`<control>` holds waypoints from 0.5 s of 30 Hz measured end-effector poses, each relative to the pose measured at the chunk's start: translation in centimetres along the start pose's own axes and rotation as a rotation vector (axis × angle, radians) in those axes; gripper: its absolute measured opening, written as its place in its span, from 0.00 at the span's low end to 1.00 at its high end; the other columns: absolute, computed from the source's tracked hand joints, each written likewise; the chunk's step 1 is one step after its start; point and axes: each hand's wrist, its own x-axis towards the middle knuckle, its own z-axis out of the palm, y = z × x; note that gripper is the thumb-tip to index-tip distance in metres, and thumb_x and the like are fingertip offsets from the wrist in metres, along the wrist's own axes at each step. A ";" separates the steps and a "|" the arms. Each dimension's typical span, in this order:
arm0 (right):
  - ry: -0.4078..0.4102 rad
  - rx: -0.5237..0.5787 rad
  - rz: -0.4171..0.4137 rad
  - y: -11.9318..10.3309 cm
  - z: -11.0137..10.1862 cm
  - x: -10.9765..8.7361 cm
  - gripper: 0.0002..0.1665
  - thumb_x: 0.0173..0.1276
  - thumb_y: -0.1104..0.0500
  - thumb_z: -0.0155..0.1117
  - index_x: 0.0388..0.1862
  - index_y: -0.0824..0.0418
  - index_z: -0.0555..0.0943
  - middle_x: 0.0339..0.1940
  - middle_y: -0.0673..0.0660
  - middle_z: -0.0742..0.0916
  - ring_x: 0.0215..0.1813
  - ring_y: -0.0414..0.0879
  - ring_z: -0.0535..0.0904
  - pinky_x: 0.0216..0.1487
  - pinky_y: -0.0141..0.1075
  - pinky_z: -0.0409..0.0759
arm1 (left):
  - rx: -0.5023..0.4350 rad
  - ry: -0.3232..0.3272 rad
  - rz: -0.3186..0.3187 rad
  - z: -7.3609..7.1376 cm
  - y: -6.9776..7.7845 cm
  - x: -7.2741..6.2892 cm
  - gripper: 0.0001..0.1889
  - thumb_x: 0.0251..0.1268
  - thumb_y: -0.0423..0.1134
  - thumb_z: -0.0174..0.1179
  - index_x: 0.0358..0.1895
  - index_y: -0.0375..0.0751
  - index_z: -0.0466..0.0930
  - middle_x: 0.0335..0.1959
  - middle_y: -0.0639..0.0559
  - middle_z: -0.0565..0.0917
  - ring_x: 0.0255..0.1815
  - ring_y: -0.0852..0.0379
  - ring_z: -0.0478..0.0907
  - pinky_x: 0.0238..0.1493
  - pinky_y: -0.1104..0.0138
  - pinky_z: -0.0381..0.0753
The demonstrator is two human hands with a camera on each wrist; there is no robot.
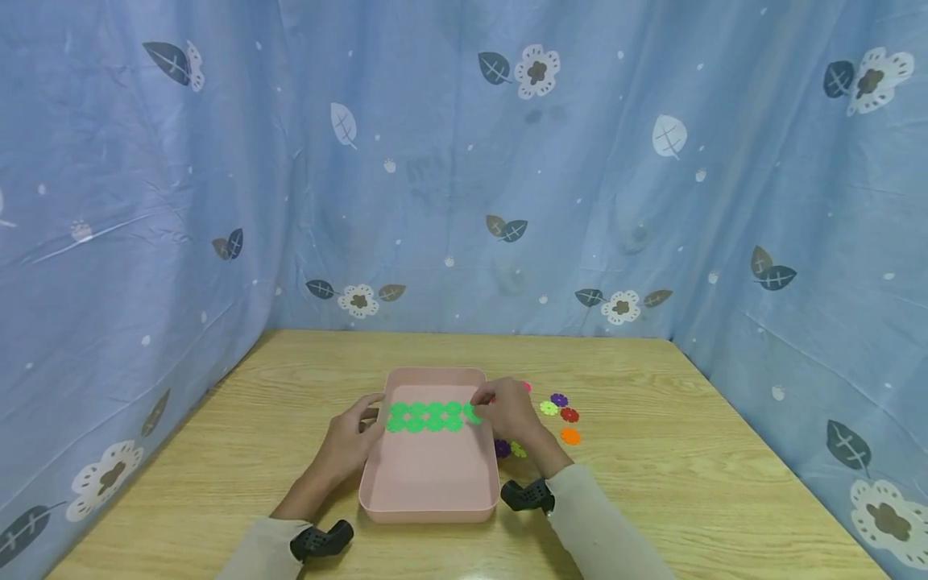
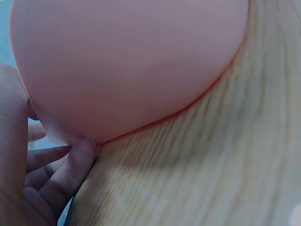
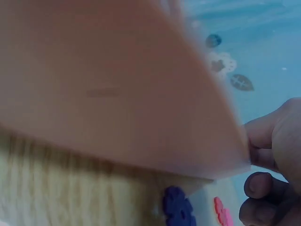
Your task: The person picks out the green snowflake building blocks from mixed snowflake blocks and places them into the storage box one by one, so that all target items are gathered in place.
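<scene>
A pink tray [image 1: 433, 475] sits on the table, with green flower-shaped plastic pieces [image 1: 433, 423] lying in two rows across its far half. My left hand [image 1: 348, 443] holds the tray's left side, its fingers bent; in the left wrist view the thumb [image 2: 80, 157] touches the lower edge of the wall. My right hand [image 1: 511, 411] reaches over the right rim and pinches a green flower piece [image 1: 471, 414] at the end of the upper row. The tray wall [image 3: 117, 94] hides those fingertips in the right wrist view.
Loose flower pieces lie right of the tray: a purple one [image 1: 559, 399], a red one [image 1: 569, 415], an orange one [image 1: 570, 436] and several others, some partly behind my right hand. A blue patterned curtain [image 1: 464, 161] surrounds the wooden table [image 1: 638, 451].
</scene>
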 end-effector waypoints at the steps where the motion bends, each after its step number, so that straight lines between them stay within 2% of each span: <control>1: -0.008 -0.037 -0.017 0.1 0.1 0.0 0.03 0.66 0.64 0.70 0.36 0.62 0.89 0.33 0.51 0.87 0.35 0.45 0.79 0.37 0.41 0.81 | 0.001 0.001 -0.002 0.0 0.0 0.0 0.24 0.77 0.43 0.55 0.72 0.42 0.70 0.59 0.35 0.82 0.49 0.45 0.86 0.44 0.57 0.86; 6: -0.062 -0.159 -0.051 0.6 0.6 -0.1 0.03 0.68 0.63 0.70 0.37 0.59 0.89 0.35 0.50 0.88 0.37 0.44 0.80 0.41 0.41 0.82 | -0.009 -0.007 -0.005 0.1 -0.1 -0.1 0.24 0.78 0.43 0.55 0.72 0.42 0.70 0.59 0.35 0.82 0.48 0.46 0.86 0.42 0.59 0.86; 15: -0.100 -0.192 -0.061 0.1 0.6 0.4 0.04 0.63 0.67 0.70 0.36 0.62 0.88 0.34 0.54 0.89 0.38 0.47 0.84 0.40 0.41 0.85 | -0.011 0.001 0.007 -0.1 0.0 -0.1 0.24 0.78 0.43 0.55 0.72 0.41 0.70 0.58 0.35 0.82 0.46 0.47 0.86 0.41 0.59 0.86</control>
